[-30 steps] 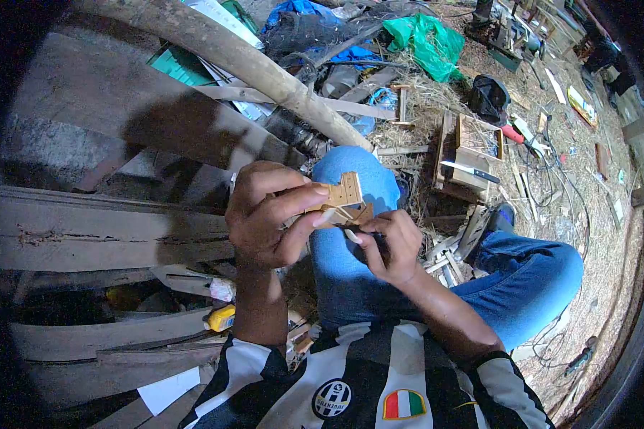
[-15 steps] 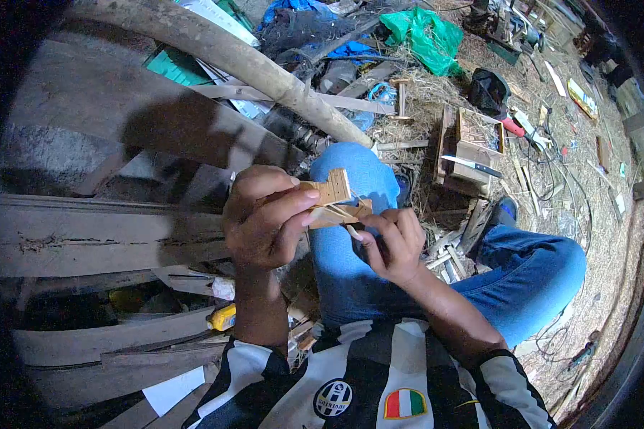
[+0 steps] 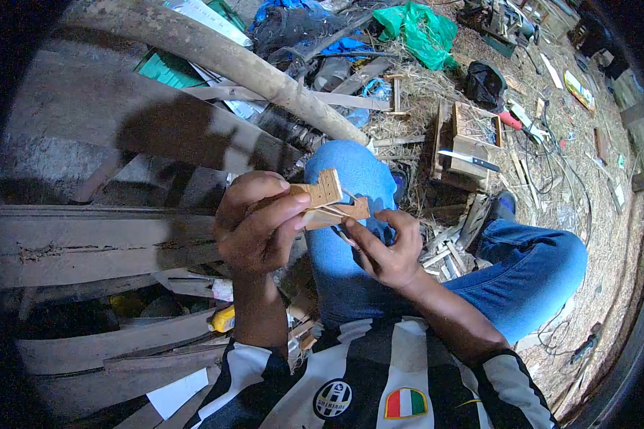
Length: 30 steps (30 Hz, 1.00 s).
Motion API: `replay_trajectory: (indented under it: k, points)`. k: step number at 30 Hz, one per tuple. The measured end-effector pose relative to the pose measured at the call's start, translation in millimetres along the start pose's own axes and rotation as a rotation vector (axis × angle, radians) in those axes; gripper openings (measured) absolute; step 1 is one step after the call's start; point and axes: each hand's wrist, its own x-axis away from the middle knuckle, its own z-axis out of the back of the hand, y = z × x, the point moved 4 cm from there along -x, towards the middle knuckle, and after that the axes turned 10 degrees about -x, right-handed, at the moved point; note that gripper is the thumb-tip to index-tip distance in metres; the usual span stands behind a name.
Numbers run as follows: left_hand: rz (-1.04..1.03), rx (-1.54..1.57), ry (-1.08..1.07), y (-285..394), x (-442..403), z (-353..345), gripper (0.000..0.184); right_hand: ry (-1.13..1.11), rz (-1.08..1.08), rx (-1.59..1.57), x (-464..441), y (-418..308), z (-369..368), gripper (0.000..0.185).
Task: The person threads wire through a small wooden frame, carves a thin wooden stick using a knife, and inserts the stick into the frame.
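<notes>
Above my knee, my left hand [image 3: 261,225] pinches a small light-wood piece [image 3: 324,189] with tiny dark holes, made of several thin parts with narrow slats between them. My right hand [image 3: 386,247] is at the lower right of this piece, its thumb and a finger at the lower edge. Its index finger is slightly raised. Whether the right fingertips grip something small and dark there is too unclear to tell.
A wooden box [image 3: 477,126] and a knife [image 3: 469,160] lie at the right, beyond my bent leg. A green plastic bag [image 3: 422,36] is at the top. A long pole [image 3: 243,68] slants across the upper left. A yellow bottle [image 3: 223,319] lies among planks.
The wooden piece and my left hand have shifted slightly left. My right hand's fingers have spread apart a little and moved beneath the piece's lower right edge.
</notes>
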Motion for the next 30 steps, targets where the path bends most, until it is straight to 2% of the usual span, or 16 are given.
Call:
replay_trajectory:
  k: [12, 15, 18, 20, 21, 23, 30]
  points:
    - [0.013, -0.011, -0.009, 3, 1, 0, 0.019, -0.010, -0.018, 0.033, 1, 0, 0, 0.048]
    - [0.025, 0.004, -0.009, 3, 2, -1, 0.018, -0.031, -0.025, 0.036, -2, 2, 2, 0.043]
    - [0.051, 0.037, -0.002, 3, 5, -1, 0.017, -0.010, -0.032, -0.073, -7, 6, 4, 0.043]
    - [0.066, 0.063, 0.004, 2, 7, 0, 0.016, 0.050, -0.336, -0.441, -11, 17, 6, 0.045]
    - [0.055, 0.060, -0.003, 3, 8, 0, 0.016, 0.049, -0.338, -0.442, -13, 15, 8, 0.045]
    - [0.044, 0.060, -0.010, 3, 10, 0, 0.015, -0.042, -0.834, -0.848, -9, 23, 0, 0.050]
    - [0.039, 0.062, 0.039, 8, 16, 1, 0.016, -0.036, -0.978, -1.176, -7, 22, -9, 0.048]
